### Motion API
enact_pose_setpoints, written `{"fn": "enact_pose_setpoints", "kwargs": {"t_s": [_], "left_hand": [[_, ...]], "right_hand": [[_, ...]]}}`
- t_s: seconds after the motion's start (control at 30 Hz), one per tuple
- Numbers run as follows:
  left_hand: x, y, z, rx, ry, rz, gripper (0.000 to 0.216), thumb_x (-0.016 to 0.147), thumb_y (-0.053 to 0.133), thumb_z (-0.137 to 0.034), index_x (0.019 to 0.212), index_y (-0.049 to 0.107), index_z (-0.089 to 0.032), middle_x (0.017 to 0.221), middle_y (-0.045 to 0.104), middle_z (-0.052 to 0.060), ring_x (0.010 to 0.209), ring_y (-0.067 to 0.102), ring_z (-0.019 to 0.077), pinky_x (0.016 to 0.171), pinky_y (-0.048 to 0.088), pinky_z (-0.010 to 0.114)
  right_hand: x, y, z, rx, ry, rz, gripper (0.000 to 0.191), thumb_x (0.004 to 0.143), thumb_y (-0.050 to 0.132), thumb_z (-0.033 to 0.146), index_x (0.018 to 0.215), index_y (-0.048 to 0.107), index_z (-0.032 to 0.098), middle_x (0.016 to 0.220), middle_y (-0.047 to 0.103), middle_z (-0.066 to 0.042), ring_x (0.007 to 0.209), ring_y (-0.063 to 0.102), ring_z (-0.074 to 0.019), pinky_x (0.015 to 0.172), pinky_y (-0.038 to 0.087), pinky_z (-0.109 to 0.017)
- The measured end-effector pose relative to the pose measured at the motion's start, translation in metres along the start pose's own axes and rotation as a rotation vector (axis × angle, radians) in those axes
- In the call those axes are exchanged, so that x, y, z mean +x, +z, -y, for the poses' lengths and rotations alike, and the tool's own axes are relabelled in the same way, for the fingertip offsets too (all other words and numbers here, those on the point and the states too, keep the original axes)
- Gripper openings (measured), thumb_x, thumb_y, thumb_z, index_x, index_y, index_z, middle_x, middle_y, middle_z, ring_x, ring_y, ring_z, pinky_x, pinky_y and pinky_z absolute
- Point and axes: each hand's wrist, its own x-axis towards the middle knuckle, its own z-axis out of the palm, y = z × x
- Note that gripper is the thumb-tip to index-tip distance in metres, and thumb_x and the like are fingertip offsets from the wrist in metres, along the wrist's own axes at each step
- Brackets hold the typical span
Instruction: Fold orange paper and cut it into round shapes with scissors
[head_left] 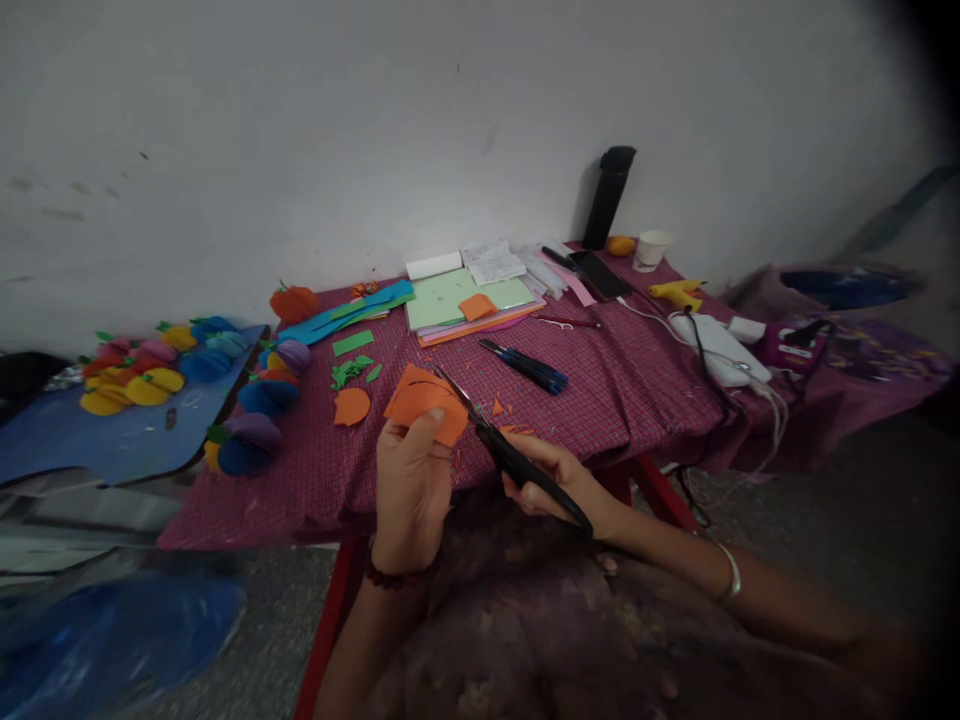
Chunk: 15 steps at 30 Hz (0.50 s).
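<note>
My left hand [414,478] pinches a piece of orange paper [424,392] between thumb and fingers, a dark curved line drawn across it. In my right hand [559,482] are black-handled scissors [517,462], their blades angled up and left at the paper's right edge. Whether the blades bite into the paper I cannot tell. To the left lies a cut orange paper shape [352,407], rounded with a notched edge. Small green paper leaves [352,371] and a green strip [352,343] are just beyond it. Orange scraps [498,405] are scattered near the scissors.
Behind my hands are a blue utility knife [529,368] and a paper stack [439,300]. Colourful paper balls [247,443] line the left, some on a blue board [45,430]. Rightward sit a yellow glue gun [677,292], white power strip [720,348], cup [652,250] and black bottle [609,200].
</note>
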Motion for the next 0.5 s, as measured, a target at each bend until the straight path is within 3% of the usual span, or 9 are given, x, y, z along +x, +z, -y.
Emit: {"fn": "enact_pose_setpoints", "kwargs": {"t_s": [0.3,0.5], "left_hand": [[0.0014,-0.0013,-0.0044,-0.001,-0.055,0.021,0.019,0.061,0.075,-0.007,0.073,0.065,-0.018,0.075,0.066,-0.003,0.069,0.062,0.0084,0.072,0.051,0.022],[0.0023,-0.0028,-0.0044,-0.004,-0.084,0.006,0.019,0.058,0.076,-0.007,0.069,0.064,-0.018,0.071,0.066,-0.003,0.067,0.062,0.0087,0.069,0.051,0.021]], "right_hand": [[-0.0050,-0.0028,0.0013,-0.004,0.051,0.024,0.069,0.080,0.068,0.051,0.136,0.047,0.018,0.071,0.044,0.003,0.052,0.034,-0.0057,0.045,0.027,-0.019],[-0.0065,-0.0007,0.0048,0.013,0.043,0.026,0.060,0.082,0.066,0.051,0.128,0.052,0.016,0.069,0.044,0.004,0.050,0.035,-0.0047,0.044,0.028,-0.019]]}}
